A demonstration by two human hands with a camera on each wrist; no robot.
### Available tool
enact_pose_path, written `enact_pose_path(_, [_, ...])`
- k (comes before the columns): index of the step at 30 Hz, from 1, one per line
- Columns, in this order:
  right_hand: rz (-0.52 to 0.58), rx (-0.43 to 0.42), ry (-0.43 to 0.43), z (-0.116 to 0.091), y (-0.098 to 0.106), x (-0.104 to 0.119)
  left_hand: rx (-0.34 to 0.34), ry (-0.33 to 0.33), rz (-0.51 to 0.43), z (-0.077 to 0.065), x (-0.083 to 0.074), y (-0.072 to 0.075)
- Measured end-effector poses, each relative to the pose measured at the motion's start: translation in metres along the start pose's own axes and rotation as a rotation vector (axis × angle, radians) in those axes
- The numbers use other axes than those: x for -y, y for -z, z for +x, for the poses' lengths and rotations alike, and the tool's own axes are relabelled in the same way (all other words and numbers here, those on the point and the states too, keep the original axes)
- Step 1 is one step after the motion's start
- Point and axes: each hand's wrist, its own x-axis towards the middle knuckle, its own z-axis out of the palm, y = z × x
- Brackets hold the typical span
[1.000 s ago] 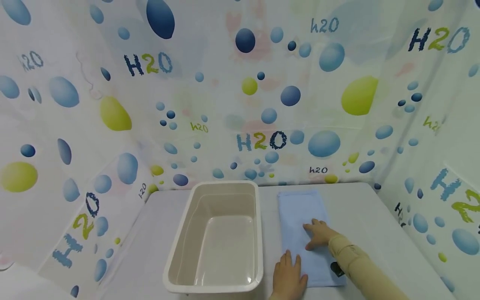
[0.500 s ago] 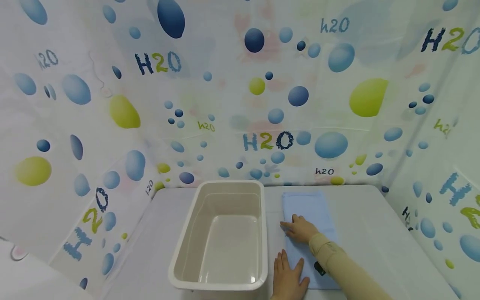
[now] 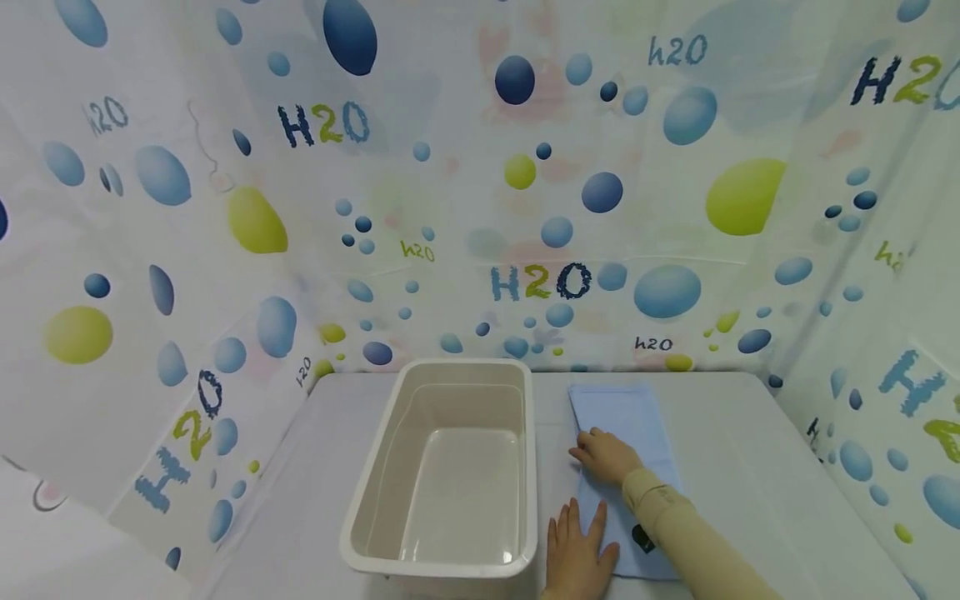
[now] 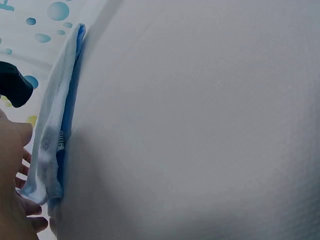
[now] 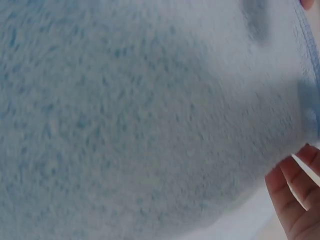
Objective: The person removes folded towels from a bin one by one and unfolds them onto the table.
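Observation:
A light blue towel [image 3: 622, 433] lies folded in a long strip on the table. My right hand [image 3: 609, 457] reaches across it, fingertips at the left edge. My left hand [image 3: 576, 557] rests with spread fingers at the near left edge. The left wrist view shows the towel's layered edge [image 4: 60, 125], with part of a hand [image 4: 11, 165] beside it. Up close in the right wrist view is the towel's fuzzy surface [image 5: 125, 125], with several nearly straight fingers [image 5: 290, 187] at its border.
An empty beige plastic basin [image 3: 527, 467] stands just left of the towel and left hand. A white-covered table [image 3: 765, 483] carries both. A patterned curtain [image 3: 450, 192] surrounds the back and sides. A black device [image 3: 642, 537] sits under the right wrist.
My right hand has moved left across the towel, from its middle to its left edge. My left hand stays at the near left edge. The head view has turned slightly left.

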Motion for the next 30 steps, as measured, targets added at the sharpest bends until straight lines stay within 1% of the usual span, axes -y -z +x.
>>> enact_pose_path(4, [0.127,-0.001,-0.047,0.001,0.004,-0.007,-0.059,0.047,-0.022,0.005,-0.001,0.0])
enact_pose_path(7, [0.177,-0.005,-0.054,-0.002,0.009,-0.011,-0.084,0.08,-0.045,0.008,-0.001,-0.001])
enact_pose_path(10, [0.209,-0.007,-0.035,-0.004,0.014,-0.017,-0.126,0.101,-0.072,0.01,-0.002,0.002])
enact_pose_path(14, [0.283,0.018,-0.007,-0.007,0.02,-0.026,-0.163,0.123,-0.151,0.012,-0.003,0.004])
enact_pose_path(16, [0.314,0.022,-0.003,-0.009,0.023,-0.029,-0.169,0.126,-0.201,0.013,-0.004,0.004])
enact_pose_path(19, [0.331,0.021,-0.011,-0.012,0.026,-0.034,-0.168,0.119,-0.27,0.016,-0.004,0.004])
enact_pose_path(22, [0.332,0.018,-0.031,-0.015,0.028,-0.036,-0.152,0.106,-0.303,0.018,-0.003,0.005])
enact_pose_path(25, [0.325,0.011,-0.045,-0.016,0.028,-0.038,-0.156,0.097,-0.273,0.023,-0.002,0.003])
enact_pose_path(30, [0.305,-0.002,-0.07,-0.018,0.03,-0.041,-0.239,0.058,-0.171,0.04,-0.001,-0.001])
